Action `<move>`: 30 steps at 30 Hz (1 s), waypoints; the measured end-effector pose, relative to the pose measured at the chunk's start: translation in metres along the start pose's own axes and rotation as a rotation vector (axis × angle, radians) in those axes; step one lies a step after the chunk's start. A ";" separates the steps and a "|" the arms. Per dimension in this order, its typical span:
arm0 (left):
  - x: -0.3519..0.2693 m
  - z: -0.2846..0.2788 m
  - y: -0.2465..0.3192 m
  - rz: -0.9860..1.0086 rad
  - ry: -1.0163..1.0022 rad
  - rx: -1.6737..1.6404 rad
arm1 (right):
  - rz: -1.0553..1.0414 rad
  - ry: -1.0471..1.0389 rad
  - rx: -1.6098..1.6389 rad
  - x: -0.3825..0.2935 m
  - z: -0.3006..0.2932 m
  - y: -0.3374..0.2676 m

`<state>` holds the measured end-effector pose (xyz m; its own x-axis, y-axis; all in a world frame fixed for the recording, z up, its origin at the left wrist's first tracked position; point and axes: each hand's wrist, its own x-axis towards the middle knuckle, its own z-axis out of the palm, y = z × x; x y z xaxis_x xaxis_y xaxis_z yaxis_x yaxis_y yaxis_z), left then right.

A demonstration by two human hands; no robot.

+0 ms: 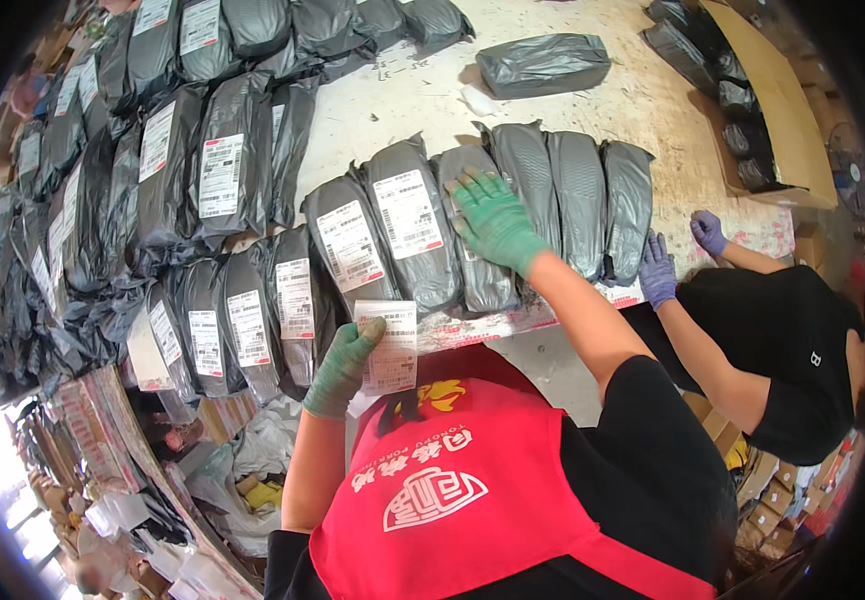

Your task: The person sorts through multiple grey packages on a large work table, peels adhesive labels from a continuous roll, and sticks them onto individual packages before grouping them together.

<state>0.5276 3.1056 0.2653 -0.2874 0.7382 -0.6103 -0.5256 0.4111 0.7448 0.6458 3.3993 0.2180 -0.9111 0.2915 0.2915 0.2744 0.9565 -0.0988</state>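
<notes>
My left hand (pixel 342 367), in a green glove, pinches a small stack of printed shipping labels (pixel 393 349) between thumb and fingers at the table's near edge. Flat against the top of a grey plastic-wrapped parcel (pixel 486 289) lies my right hand (pixel 496 221), also green-gloved, with its fingers extended. Whatever is under that palm is mostly hidden. Left of it, a neighbouring parcel (pixel 440 277) bears a white label (pixel 407 214), and another labelled parcel (pixel 357 255) leans beside that one. Immediately to the right, several similar parcels (pixel 528 180) show no label on their visible faces.
Labelled parcels (pixel 230 97) are piled on the left of the white table (pixel 402 97). A single parcel (pixel 545 66) lies farther back. At right, a cardboard box (pixel 777 105) holds more parcels. A co-worker's purple-gloved hand (pixel 657 270) rests near the row's right end.
</notes>
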 end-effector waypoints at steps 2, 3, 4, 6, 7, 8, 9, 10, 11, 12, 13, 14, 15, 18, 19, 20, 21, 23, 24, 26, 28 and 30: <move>0.003 0.002 0.001 -0.031 -0.024 0.020 | 0.054 -0.094 0.021 0.006 0.008 -0.008; 0.005 0.002 0.002 0.008 -0.054 -0.034 | 0.118 -0.217 0.018 0.004 0.006 -0.012; 0.008 0.000 0.005 -0.002 -0.033 -0.042 | 0.080 -0.278 0.052 -0.003 0.003 -0.020; 0.013 -0.005 0.011 0.042 -0.052 -0.197 | 0.020 -0.487 0.091 -0.034 -0.017 -0.038; 0.016 -0.006 0.014 0.051 -0.054 -0.278 | 0.007 -0.401 0.119 -0.055 -0.032 -0.049; 0.016 -0.007 0.016 0.078 -0.089 -0.334 | -0.049 -0.397 0.168 -0.075 -0.046 -0.062; 0.017 -0.004 0.017 0.086 -0.057 -0.328 | 0.179 -0.393 0.616 -0.085 -0.057 -0.072; 0.016 -0.001 0.018 0.107 -0.041 -0.348 | 0.384 -0.377 1.082 -0.094 -0.069 -0.083; 0.016 0.005 0.019 0.114 0.026 -0.265 | 0.518 -0.160 1.193 -0.093 -0.070 -0.100; 0.016 0.013 0.020 0.168 -0.057 -0.250 | 0.513 -0.221 1.192 -0.091 -0.074 -0.110; 0.015 0.022 0.020 0.154 -0.085 -0.162 | 0.580 -0.267 1.221 -0.089 -0.077 -0.121; 0.017 0.032 0.021 0.126 -0.102 -0.083 | 0.561 -0.296 1.290 -0.084 -0.078 -0.126; 0.014 0.034 0.025 0.156 -0.215 -0.066 | 0.658 -0.291 1.516 -0.080 -0.080 -0.129; 0.017 0.038 0.042 0.144 -0.001 0.109 | 0.995 -0.190 1.603 -0.077 -0.086 -0.113; 0.021 0.044 0.044 0.257 0.160 0.083 | 1.096 -0.191 1.707 -0.080 -0.088 -0.105; 0.027 0.044 0.049 0.783 0.352 0.827 | 0.982 -0.268 1.742 -0.088 -0.094 -0.090; 0.031 0.050 0.050 0.980 0.338 1.039 | 0.930 -0.319 1.757 -0.091 -0.095 -0.082; 0.040 0.069 0.044 1.030 0.127 1.174 | 0.828 -0.425 1.502 -0.099 -0.100 -0.062; 0.045 0.084 0.037 0.733 0.041 0.937 | 0.743 -0.465 1.235 -0.099 -0.100 -0.053; 0.062 0.109 0.025 0.497 -0.004 0.451 | 0.627 -0.337 0.975 -0.098 -0.100 -0.036; 0.082 0.128 0.015 0.560 -0.153 -0.018 | 0.578 -0.032 1.009 -0.094 -0.100 -0.019; 0.089 0.140 0.005 0.334 -0.046 -0.119 | 0.445 -0.110 1.173 -0.089 -0.100 0.002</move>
<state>0.6117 3.2482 0.2524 -0.4239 0.8459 -0.3238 -0.4995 0.0798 0.8626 0.7576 3.3760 0.2870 -0.8462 0.5296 -0.0590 0.1769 0.1748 -0.9686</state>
